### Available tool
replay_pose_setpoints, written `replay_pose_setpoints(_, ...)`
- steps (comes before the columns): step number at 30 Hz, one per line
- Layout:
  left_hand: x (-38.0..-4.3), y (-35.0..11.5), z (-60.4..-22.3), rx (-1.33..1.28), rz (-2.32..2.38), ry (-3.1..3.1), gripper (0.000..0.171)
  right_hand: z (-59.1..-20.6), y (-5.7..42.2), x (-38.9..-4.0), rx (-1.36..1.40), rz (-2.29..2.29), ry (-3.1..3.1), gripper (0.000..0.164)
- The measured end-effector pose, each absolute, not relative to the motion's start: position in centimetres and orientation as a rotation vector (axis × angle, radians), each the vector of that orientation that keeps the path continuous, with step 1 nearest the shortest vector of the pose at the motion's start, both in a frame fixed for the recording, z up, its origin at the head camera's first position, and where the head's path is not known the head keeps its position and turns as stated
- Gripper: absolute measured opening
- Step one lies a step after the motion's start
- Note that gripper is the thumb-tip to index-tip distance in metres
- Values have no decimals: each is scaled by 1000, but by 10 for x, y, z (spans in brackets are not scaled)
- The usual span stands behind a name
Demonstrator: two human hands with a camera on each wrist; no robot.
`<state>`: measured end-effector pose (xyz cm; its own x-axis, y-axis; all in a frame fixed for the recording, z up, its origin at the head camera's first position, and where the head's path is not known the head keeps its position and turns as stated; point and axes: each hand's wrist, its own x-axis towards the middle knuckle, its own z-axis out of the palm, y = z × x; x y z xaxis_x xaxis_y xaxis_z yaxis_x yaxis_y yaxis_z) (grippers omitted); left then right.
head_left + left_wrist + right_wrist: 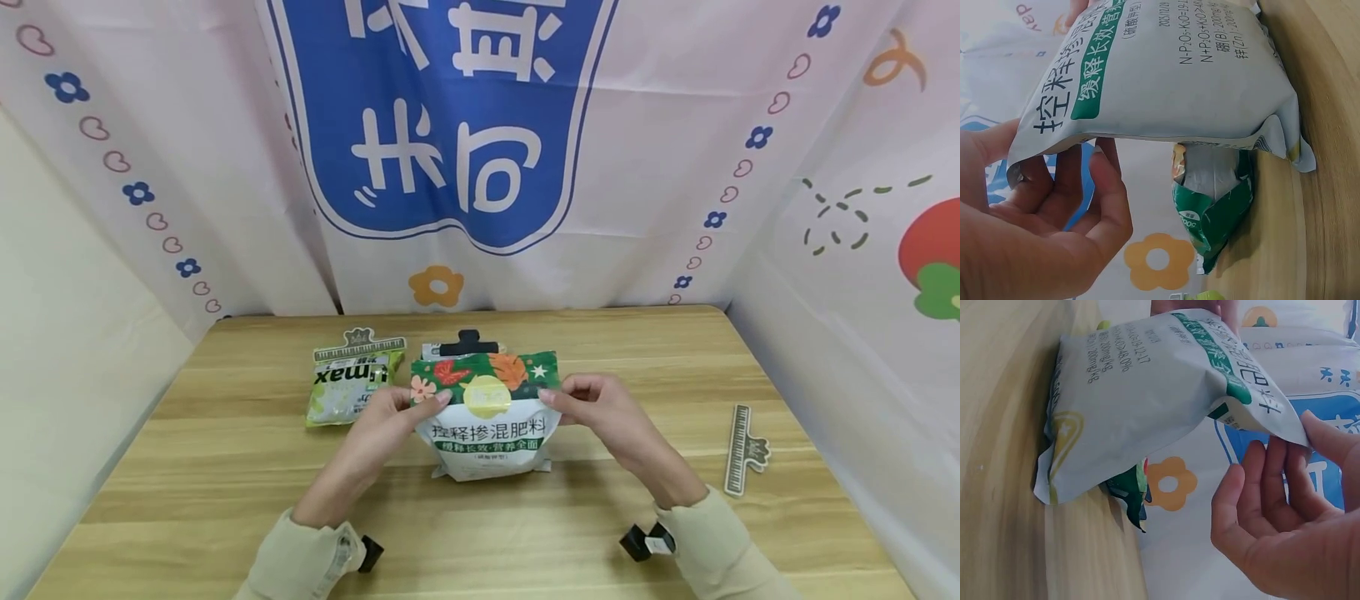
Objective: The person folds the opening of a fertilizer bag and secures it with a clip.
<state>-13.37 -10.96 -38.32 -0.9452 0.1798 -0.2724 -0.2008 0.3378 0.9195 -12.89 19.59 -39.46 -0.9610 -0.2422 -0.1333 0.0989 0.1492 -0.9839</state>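
A white fertilizer bag [491,458] with a green, flower-printed top band stands on the wooden table in front of me. My left hand [393,417] pinches its left edge near the top, thumb in front and fingers behind. On the opposite edge my right hand [603,412] pinches at about the same height. In the left wrist view, the left thumb and fingers grip the edge of the fertilizer bag [1166,81]. The right wrist view has the right thumb and fingertips on the other top corner of the fertilizer bag [1141,394].
Behind the fertilizer bag stands another bag, mostly hidden, with a black clip [468,343] on top. To the left lies a green-and-white packet [348,396] held by a ruler-marked clip [360,346]. A similar loose clip [742,450] lies at the table's right. A printed curtain [652,208] hangs behind.
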Motion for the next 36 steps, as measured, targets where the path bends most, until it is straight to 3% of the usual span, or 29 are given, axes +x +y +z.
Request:
replay_pose_setpoints(13, -135, -107, -384, -89, 1621, 2289, 50, -401, 193, -131, -93, -1980, 1977, 34)
replay_pose_setpoints(18, -135, -109, -385, -92, 1596, 2289, 54, -400, 191, -131, -21, -1931, 2039, 24)
replay_pose_setpoints(20, -135, -110, -385, -79, 1587, 2277, 52, -398, 192, -129, -49, -1894, 2186, 37)
replay_pose_setpoints(22, -135, -111, -385, -63, 1582, 2265, 48, -396, 192, -126, -170, -1853, 2372, 57)
replay_pose_setpoints(24, -135, -113, -384, -42, 1571, 2265, 41, -394, 191, -123, -364, -1788, 2563, 62)
replay_pose_setpoints(26, -135, -114, -384, -14, 1562, 2268, 38, -393, 190, -121, -612, -1714, 2695, 54)
replay_pose_setpoints(30, -133, -115, -385, 44, 1570, 2263, 52, -393, 185, -121, -969, -1547, 2806, 34)
replay_pose_setpoints(36, -128, -116, -389, 111, 1568, 2417, 82, -397, 182, -124, -1014, -1488, 2770, 31)
